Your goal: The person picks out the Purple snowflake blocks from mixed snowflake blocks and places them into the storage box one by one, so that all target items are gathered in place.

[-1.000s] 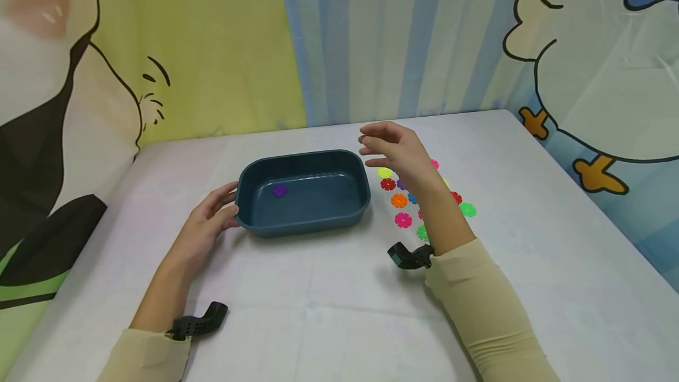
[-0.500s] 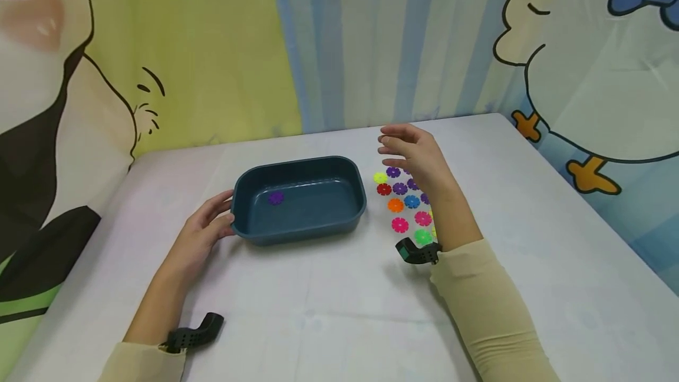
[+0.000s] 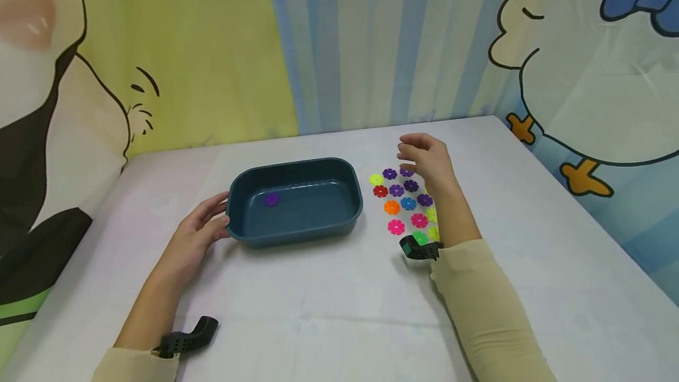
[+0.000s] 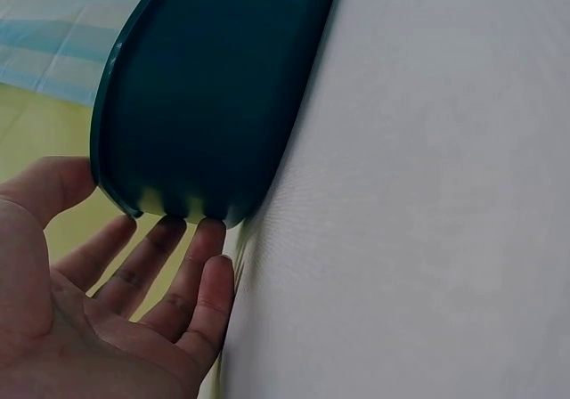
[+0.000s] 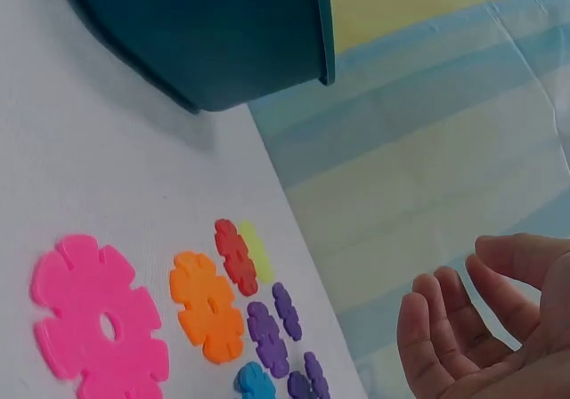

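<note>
A dark teal rectangular plastic tub point(image 3: 297, 196) stands on the white table, with one purple flower-shaped disc point(image 3: 272, 200) on its floor. My left hand point(image 3: 198, 229) is at the tub's left end; in the left wrist view the thumb touches the rim and fingertips rest against the end wall. To the tub's right lie several notched flower-shaped plastic discs in pink point(image 5: 98, 323), orange point(image 5: 207, 308), red point(image 5: 236, 256), purple, blue, yellow and green. Above the far part of this group hovers my right hand point(image 3: 431, 161), fingers loosely bent and holding nothing. Its forearm hides some discs.
A white cloth covers the table point(image 3: 297, 323). Behind the back edge hangs a printed yellow and blue-striped curtain point(image 3: 361, 46). Each wrist wears a black camera mount, such as the left one point(image 3: 185, 338), over light beige sleeves.
My right hand has moved right, away from the tub and over the discs, uncovering more of the near ones. The left hand stays at the tub's end. The head view has shifted slightly.
</note>
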The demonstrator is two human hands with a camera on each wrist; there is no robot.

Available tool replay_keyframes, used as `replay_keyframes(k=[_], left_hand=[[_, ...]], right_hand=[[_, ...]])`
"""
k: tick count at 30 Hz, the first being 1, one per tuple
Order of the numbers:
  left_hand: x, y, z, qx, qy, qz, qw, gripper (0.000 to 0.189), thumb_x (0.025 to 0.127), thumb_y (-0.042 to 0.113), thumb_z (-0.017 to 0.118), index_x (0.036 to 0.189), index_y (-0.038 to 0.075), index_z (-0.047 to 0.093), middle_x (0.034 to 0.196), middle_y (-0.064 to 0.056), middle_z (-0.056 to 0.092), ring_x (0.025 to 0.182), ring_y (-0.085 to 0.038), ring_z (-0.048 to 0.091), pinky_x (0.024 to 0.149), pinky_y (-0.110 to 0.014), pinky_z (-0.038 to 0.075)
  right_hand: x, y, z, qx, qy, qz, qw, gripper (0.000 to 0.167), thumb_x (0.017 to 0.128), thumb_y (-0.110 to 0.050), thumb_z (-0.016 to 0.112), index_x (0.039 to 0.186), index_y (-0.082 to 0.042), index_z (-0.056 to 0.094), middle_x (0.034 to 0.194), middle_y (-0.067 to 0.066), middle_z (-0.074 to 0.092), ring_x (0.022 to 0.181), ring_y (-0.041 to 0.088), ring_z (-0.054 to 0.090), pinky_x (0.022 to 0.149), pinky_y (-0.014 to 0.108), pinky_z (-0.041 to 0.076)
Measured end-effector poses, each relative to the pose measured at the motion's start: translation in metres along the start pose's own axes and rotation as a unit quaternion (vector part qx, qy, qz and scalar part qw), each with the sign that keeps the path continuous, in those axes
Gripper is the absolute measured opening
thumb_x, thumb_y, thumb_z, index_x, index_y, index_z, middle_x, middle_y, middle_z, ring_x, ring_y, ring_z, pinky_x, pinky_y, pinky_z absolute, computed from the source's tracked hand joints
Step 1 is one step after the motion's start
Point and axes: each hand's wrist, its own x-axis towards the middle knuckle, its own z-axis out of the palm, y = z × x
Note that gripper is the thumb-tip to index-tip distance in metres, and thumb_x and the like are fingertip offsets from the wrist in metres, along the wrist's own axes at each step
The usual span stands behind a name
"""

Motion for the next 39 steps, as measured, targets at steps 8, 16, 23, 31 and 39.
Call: replay_keyframes(k=[8, 16, 23, 31, 39], left_hand=[[0.001, -0.001, 0.001, -0.010, -0.002, 0.011, 0.9999, 0.061, 0.108, 0.031, 0.056, 0.161, 0.012, 0.035, 0.158, -0.024, 0.040, 0.106, -0.006, 0.068, 0.090, -0.017, 0.057], [-0.001, -0.001, 0.002, -0.013, 0.000, 0.007, 0.9999, 0.061, 0.108, 0.030, 0.056, 0.161, 0.011, 0.034, 0.158, -0.024, 0.040, 0.106, -0.006, 0.068, 0.089, -0.017, 0.057], [-0.002, 0.001, 0.002, -0.009, 0.003, 0.005, 0.9999, 0.061, 0.108, 0.031, 0.056, 0.161, 0.012, 0.034, 0.159, -0.023, 0.040, 0.107, -0.005, 0.066, 0.090, -0.017, 0.056], [-0.002, 0.000, 0.001, -0.004, 0.003, 0.010, 0.9999, 0.061, 0.108, 0.031, 0.056, 0.161, 0.013, 0.035, 0.159, -0.022, 0.041, 0.110, -0.004, 0.065, 0.090, -0.017, 0.056], [-0.001, 0.001, 0.002, 0.000, 0.004, 0.006, 1.0000, 0.061, 0.108, 0.033, 0.056, 0.161, 0.014, 0.035, 0.159, -0.021, 0.041, 0.110, -0.004, 0.065, 0.090, -0.017, 0.056]], right_hand=[[0.005, 0.009, -0.008, -0.018, 0.019, 0.014, 0.9996, 0.041, 0.104, -0.027, 0.063, 0.141, -0.011, 0.059, 0.138, 0.011, 0.058, 0.123, 0.026, 0.063, 0.107, 0.038, 0.053], [0.009, 0.019, -0.011, -0.047, 0.014, 0.032, 0.9983, 0.042, 0.103, -0.025, 0.064, 0.142, -0.011, 0.058, 0.141, 0.013, 0.058, 0.127, 0.027, 0.062, 0.108, 0.037, 0.053], [0.009, 0.024, -0.013, -0.092, 0.012, 0.043, 0.9948, 0.044, 0.101, -0.024, 0.066, 0.143, -0.012, 0.057, 0.141, 0.013, 0.058, 0.120, 0.027, 0.061, 0.109, 0.038, 0.052], [0.012, 0.029, -0.013, -0.161, 0.027, 0.052, 0.9853, 0.042, 0.102, -0.018, 0.065, 0.143, -0.010, 0.058, 0.140, 0.016, 0.057, 0.114, 0.030, 0.060, 0.107, 0.041, 0.053], [0.017, 0.035, -0.011, -0.254, 0.028, 0.026, 0.9666, 0.041, 0.099, -0.014, 0.068, 0.139, -0.007, 0.061, 0.140, 0.020, 0.058, 0.126, 0.038, 0.056, 0.111, 0.048, 0.050]])
